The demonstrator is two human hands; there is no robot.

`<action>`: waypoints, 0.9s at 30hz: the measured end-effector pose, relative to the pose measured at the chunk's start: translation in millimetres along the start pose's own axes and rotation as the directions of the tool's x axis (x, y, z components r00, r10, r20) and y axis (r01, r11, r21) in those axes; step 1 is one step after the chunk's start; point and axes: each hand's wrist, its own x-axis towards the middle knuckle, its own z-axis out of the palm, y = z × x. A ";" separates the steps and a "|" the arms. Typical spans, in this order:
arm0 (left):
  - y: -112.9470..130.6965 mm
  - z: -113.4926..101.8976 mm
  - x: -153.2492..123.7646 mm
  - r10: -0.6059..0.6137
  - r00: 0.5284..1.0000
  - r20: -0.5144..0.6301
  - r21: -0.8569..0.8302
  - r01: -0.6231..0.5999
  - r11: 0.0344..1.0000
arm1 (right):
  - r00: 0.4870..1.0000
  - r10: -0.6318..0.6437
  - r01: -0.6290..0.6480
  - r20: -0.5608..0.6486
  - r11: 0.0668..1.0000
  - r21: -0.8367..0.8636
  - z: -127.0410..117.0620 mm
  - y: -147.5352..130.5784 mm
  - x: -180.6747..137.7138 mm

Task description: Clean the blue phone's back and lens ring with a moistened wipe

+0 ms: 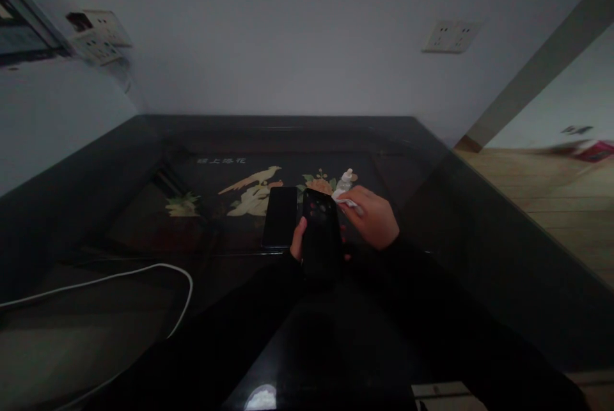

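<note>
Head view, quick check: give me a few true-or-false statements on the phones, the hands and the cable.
1. The left hand holds a dark phone. True.
2. The right hand holds nothing. False: it pinches a white wipe at the dark phone's top corner.
3. A second phone lies flat on the table. True.
4. The white cable runs into the dark phone. False: it lies apart, on the table's left side.

A black phone (320, 232) is sitting raised and tilted over the middle of the glossy dark table (480, 257), screen dark. A small crumpled white tissue (343, 199) is touching its far right corner.
</note>
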 end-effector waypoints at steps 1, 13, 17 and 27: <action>0.1 -0.3 -0.3 -0.006 1.000 0.029 -0.004 0.006 1.000 | 0.999 -0.041 0.042 0.014 0.998 -0.039 1.1 1.5 7.6; -5.8 -4.7 -0.5 -0.003 0.990 0.142 0.026 0.000 1.000 | 0.949 -0.309 0.311 0.063 0.889 -0.336 14.1 4.8 18.9; -7.5 -6.3 -0.1 -0.012 0.991 0.136 0.022 0.009 1.000 | 0.952 -0.306 0.296 0.019 0.900 -0.319 15.8 8.6 15.4; -5.4 -3.4 -2.2 -0.001 0.980 0.200 0.034 -0.006 0.999 | 0.945 -0.324 0.325 0.053 0.900 -0.292 10.9 11.7 17.1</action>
